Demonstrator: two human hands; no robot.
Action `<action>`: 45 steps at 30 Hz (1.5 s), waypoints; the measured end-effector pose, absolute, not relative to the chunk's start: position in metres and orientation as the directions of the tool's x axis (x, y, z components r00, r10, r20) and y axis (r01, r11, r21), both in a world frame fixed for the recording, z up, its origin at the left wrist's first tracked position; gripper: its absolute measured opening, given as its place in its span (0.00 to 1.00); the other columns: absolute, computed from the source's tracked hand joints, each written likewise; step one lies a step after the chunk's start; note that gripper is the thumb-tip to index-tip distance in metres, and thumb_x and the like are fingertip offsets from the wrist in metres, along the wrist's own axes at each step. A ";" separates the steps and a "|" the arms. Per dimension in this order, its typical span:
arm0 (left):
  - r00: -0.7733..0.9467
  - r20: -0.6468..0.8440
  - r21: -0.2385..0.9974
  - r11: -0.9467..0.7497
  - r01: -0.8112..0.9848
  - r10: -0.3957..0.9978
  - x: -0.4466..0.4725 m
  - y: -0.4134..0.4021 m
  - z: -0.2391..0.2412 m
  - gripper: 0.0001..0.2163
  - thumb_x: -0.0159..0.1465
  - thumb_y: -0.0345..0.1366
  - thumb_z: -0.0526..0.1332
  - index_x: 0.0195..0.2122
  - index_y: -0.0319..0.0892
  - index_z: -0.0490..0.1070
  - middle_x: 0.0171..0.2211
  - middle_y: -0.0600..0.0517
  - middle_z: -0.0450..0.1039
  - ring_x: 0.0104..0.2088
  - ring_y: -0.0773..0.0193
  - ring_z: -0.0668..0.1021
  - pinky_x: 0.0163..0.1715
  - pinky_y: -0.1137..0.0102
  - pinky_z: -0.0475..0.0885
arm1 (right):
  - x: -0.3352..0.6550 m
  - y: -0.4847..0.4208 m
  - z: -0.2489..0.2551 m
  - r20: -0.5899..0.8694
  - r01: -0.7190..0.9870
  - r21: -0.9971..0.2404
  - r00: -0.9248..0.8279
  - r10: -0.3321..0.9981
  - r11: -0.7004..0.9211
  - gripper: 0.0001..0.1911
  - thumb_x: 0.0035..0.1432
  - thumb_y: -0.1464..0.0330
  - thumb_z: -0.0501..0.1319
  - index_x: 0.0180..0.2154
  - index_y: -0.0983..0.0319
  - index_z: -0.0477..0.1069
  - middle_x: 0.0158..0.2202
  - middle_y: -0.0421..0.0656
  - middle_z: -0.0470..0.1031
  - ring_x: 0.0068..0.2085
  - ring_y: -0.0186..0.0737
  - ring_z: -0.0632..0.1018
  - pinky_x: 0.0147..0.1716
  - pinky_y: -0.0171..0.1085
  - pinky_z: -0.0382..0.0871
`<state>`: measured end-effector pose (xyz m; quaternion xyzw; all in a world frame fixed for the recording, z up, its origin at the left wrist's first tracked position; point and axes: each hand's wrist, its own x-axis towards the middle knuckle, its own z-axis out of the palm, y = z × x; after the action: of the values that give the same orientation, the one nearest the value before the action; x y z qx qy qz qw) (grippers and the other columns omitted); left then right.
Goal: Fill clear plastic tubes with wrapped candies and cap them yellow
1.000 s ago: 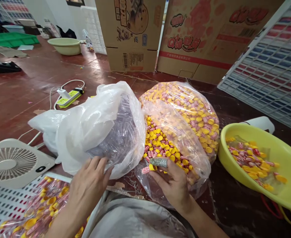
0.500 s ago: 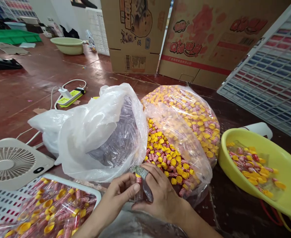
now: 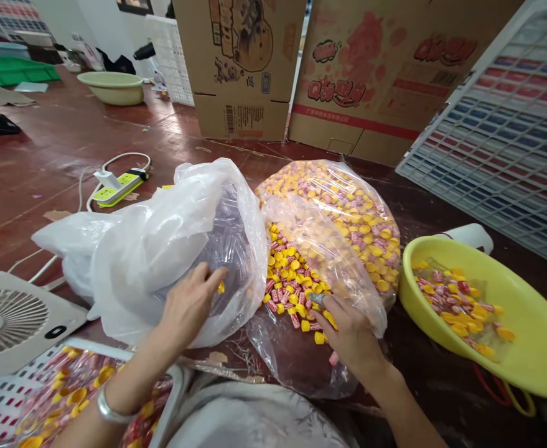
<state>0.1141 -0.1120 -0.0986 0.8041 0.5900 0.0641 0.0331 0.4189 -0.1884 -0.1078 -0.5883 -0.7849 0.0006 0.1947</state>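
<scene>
My left hand (image 3: 190,303) reaches over the mouth of a white plastic bag (image 3: 152,249) full of clear plastic tubes (image 3: 229,233). Its fingers look apart, and a small yellow piece (image 3: 221,287) shows by the fingertips; whether they touch it I cannot tell. To the right, my right hand (image 3: 350,333) is at the near edge of a heap of yellow caps with red-and-white printed pieces (image 3: 296,274). Its fingers are spread among them, and one wears a grey-green wrap (image 3: 317,298). This heap spills from a large clear bag (image 3: 333,199).
A white basket (image 3: 2,398) of filled tubes stands at the lower left, beside a fan (image 3: 7,323). A yellow basin (image 3: 525,311) with packed pieces is on the right. Behind are a power strip (image 3: 120,188), cardboard boxes (image 3: 348,74) and a white rack (image 3: 488,124).
My hands were together at the front around a tube with a yellow-capped piece. They have parted, the left to the tube bag, the right to the caps. The view has shifted slightly right.
</scene>
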 end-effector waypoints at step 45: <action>0.360 -0.328 0.943 0.280 0.179 0.873 0.151 -0.174 -0.098 0.12 0.57 0.43 0.66 0.34 0.42 0.68 0.28 0.55 0.73 0.28 0.64 0.74 0.29 0.71 0.68 | 0.362 -0.202 -0.101 0.353 0.717 -0.382 -0.470 0.809 0.583 0.32 0.55 0.56 0.70 0.55 0.63 0.64 0.56 0.54 0.73 0.61 0.57 0.71 0.58 0.54 0.70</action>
<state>0.1510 -0.1741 -0.0979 0.5329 0.4939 0.2756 0.6294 0.3624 -0.2024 -0.1006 -0.4476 -0.8525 0.0906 0.2543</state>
